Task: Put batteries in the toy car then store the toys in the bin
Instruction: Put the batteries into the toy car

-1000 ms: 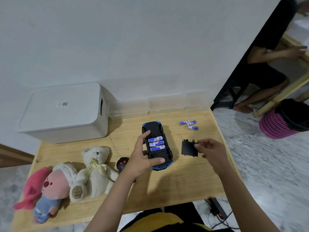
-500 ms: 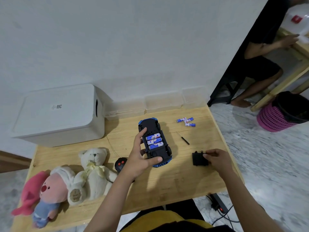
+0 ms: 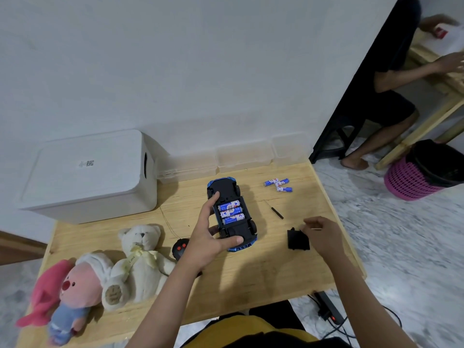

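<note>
The blue toy car (image 3: 227, 187) lies upside down on the wooden table (image 3: 251, 285). Three blue batteries (image 3: 231, 212) sit in its uncovered compartment. My left hand (image 3: 207, 238) grips the car, thumb across its near end and fingers along its left side. The black battery cover (image 3: 296, 241) lies flat on the table to the right of the car. My right hand (image 3: 324, 234) hovers at the cover's right edge, fingers loosely curled by its top corner and holding nothing. The white lidded bin (image 3: 88, 174) stands at the back left.
Three spare batteries (image 3: 277, 185) and a small screwdriver (image 3: 274, 209) lie right of the car. A black remote (image 3: 180, 248), a cream teddy bear (image 3: 140, 262) and a pink plush (image 3: 67, 290) lie at the front left. Clear boxes (image 3: 243, 156) line the wall. Another person (image 3: 391, 104) sits at the far right.
My right hand carried the battery cover from beside the car down to the table on the right and let go of it. My left hand stayed on the car.
</note>
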Available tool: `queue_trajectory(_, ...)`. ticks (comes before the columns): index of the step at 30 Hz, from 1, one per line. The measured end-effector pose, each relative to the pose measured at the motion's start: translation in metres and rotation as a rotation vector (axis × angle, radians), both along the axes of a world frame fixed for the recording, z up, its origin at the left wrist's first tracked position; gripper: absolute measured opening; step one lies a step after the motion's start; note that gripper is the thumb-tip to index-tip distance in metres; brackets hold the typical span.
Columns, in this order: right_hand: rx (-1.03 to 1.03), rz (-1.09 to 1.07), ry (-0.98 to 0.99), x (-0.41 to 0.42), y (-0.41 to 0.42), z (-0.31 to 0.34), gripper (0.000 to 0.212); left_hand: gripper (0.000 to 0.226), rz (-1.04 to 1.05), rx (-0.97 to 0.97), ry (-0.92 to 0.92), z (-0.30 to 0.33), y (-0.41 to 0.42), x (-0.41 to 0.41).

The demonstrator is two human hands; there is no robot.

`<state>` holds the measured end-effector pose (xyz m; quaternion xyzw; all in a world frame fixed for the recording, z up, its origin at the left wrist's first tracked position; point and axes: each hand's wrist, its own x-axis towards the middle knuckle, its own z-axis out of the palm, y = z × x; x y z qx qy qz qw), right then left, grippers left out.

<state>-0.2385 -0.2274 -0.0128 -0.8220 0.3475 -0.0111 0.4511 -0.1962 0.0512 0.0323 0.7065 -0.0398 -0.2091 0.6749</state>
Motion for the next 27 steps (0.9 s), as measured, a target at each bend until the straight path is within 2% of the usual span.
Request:
queue_trajectory(6,0.084,0.203,-0.259,0.029,0.059,0.061,0.010,0.107,-0.059,0.014,-0.023,-0.003,-0.003,-0.002)
queue_trajectory(9,0.041,0.369,-0.331,0.038,0.085,0.078,0.011,0.107,-0.026,0.054,-0.039,0.001,-0.007,-0.003)
queue_trajectory(13,0.027,0.480,-0.302,0.045,0.107,0.076,0.011,0.108,0.059,0.090,-0.092,0.004,-0.011,-0.007)
queue_trajectory(22,0.004,0.489,-0.260,0.058,0.120,0.073,0.014,0.108,0.138,0.130,-0.213,0.006,-0.012,-0.012)
queue_trajectory(27,0.084,0.435,-0.199,0.066,0.125,0.072,0.018,0.106,0.132,0.134,-0.230,0.006,-0.011,-0.012)
